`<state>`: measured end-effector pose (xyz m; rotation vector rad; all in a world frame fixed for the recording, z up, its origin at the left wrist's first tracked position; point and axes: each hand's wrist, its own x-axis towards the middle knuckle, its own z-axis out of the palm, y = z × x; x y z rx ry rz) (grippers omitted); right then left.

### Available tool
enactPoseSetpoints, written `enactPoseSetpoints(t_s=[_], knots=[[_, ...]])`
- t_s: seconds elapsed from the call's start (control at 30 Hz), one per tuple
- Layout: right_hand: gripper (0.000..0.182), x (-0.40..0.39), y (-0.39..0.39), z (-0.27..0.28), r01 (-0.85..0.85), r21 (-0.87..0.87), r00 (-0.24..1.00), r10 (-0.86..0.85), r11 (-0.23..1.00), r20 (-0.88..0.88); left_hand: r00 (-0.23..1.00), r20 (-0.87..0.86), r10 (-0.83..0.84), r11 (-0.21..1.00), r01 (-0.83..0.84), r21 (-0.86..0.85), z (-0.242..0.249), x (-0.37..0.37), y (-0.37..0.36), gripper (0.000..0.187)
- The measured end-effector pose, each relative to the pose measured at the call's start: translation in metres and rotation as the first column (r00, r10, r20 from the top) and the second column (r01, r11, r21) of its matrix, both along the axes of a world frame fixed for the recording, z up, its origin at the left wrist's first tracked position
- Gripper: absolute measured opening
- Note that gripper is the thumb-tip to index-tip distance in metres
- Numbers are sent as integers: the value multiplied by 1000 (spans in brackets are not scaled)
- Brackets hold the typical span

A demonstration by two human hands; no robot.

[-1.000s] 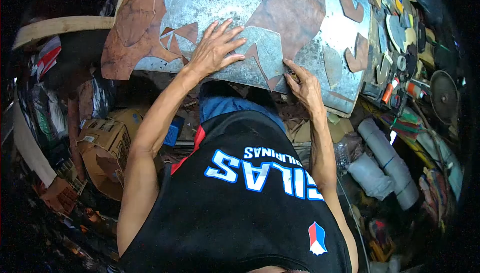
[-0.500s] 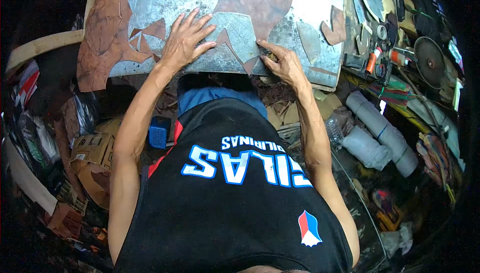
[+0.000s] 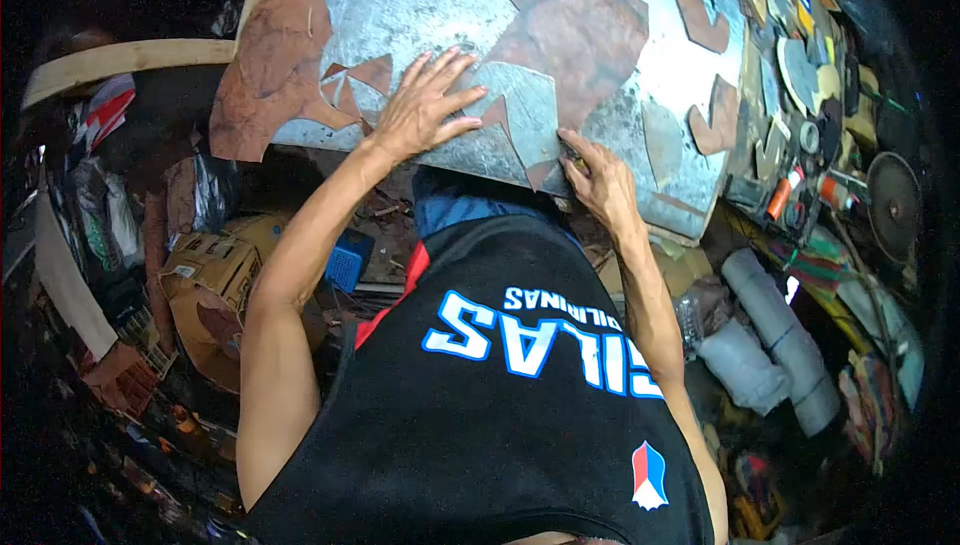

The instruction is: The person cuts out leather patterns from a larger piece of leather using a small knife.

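Observation:
My left hand [image 3: 430,110] lies flat with fingers spread, partly over the left side of a grey, flat template [image 3: 528,110]. That template rests on brown leather [image 3: 575,30], whose cut edges show around it. Close against the template's right edge is my right hand [image 3: 603,180], its fingers curled and pinched round something small, mostly hidden by the fingers. The right index fingertip touches down beside the edge. Under everything is a worn metal-topped table [image 3: 400,5].
More brown leather [image 3: 270,65] hangs over the table's left edge. Hook-shaped brown pieces [image 3: 715,117] lie at the right, near a grey oval piece [image 3: 661,140]. Tools, an orange-capped container [image 3: 782,195] and a round fan-like disc [image 3: 893,207] stand further right. A cardboard box [image 3: 215,280] sits below left.
The whole view has turned, so the table and both hands appear further right and lower. Relative to the template, both hands keep about the same places.

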<state>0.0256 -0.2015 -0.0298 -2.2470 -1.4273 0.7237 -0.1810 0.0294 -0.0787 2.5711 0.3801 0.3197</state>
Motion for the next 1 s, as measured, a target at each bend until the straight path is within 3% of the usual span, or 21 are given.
enactPoseSetpoints(t_s=[0.37, 0.47, 0.57, 0.63, 0.7, 0.77, 0.83, 0.87, 0.9, 0.97, 1.0], knots=[[39, 2, -1, -4, 4, 27, 999, -3, 1000, -38, 999, -31, -32, 999, 32, 11, 2, -2, 1, 39], [40, 4, -2, -3, 28, -15, 998, -29, 1000, -61, 999, -44, 2, 996, 2, 89, 0, 4, -3, 27], [39, 14, -7, -4, -14, 99, 996, 22, 995, -86, 997, -82, -14, 982, 29, 185, 19, 17, -7, 24], [43, 26, -6, 16, 169, -91, 944, -187, 982, -271, 994, -57, -88, 974, 98, 202, 33, 28, -5, 19], [47, 32, -8, 47, 277, -170, 930, -309, 946, -202, 944, -159, -287, 913, 320, 251, 33, 34, 4, 18], [42, 31, -20, 62, 291, -181, 949, -307, 940, -69, 922, -122, -368, 883, 387, 266, 33, 45, 11, 18], [40, 16, -33, 66, 264, -177, 964, -265, 948, 15, 748, -402, -528, 774, 619, 135, 36, 54, 22, 18], [40, 2, -33, 67, 224, -181, 973, -210, 958, 97, 750, -302, -588, 739, 650, 175, 37, 58, 27, 9], [40, -17, -26, 72, 243, -175, 969, -229, 954, 97, 739, -304, -601, 726, 664, 180, 39, 65, 33, 9], [43, -57, -1, 82, 152, -392, 988, -156, 907, 22, 673, -379, -636, 714, 699, 42, 42, 84, 41, 22], [44, -77, 11, 78, 154, -311, 981, -182, 938, -62, 608, -464, -644, 695, 719, -23, 56, 98, 41, 37]])
